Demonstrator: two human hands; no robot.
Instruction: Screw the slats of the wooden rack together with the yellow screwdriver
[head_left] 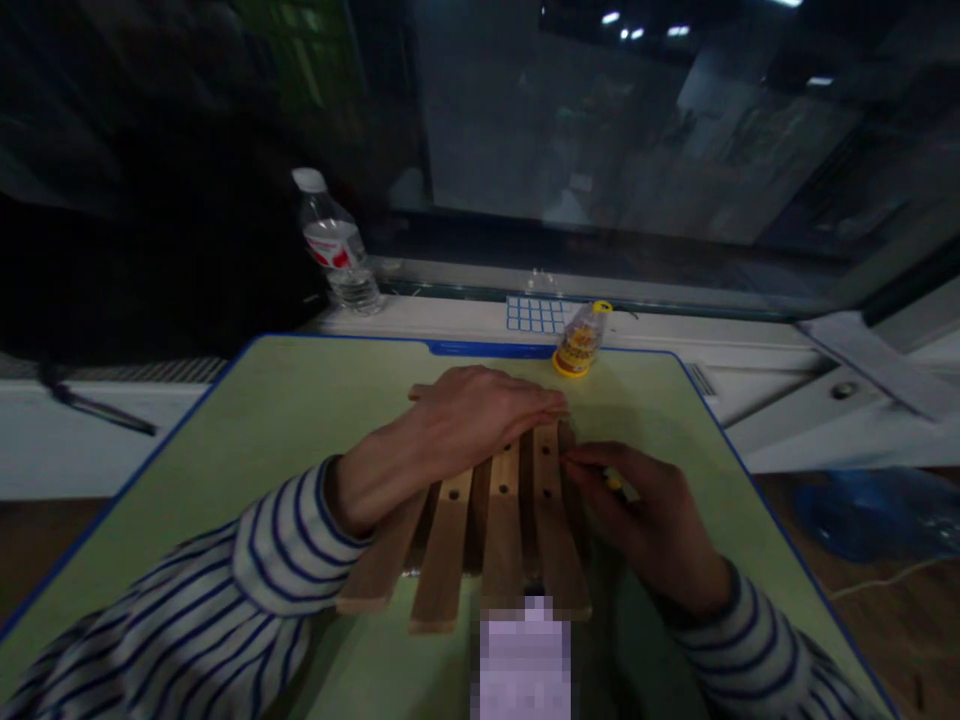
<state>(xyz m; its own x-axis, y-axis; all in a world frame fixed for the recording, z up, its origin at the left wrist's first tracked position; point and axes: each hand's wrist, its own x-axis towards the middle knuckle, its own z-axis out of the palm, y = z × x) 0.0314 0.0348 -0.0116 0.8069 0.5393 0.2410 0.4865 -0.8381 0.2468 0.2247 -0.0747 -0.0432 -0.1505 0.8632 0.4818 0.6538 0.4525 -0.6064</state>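
A set of wooden slats (501, 530) with drilled holes lies side by side on the green table (285, 420). My left hand (457, 425) rests flat across the far ends of the slats, fingers stretched out and pressing down. My right hand (637, 515) sits at the right edge of the slats with its fingers pinched around a small yellowish tool or part that I cannot make out, its tip touching the rightmost slat. Both arms wear striped sleeves.
A small yellow-capped jar (579, 342) stands at the table's far edge, next to a blue grid sheet (534, 314). A plastic water bottle (335, 245) stands on the window sill behind. A blurred pale patch (523, 655) sits at the table's near edge.
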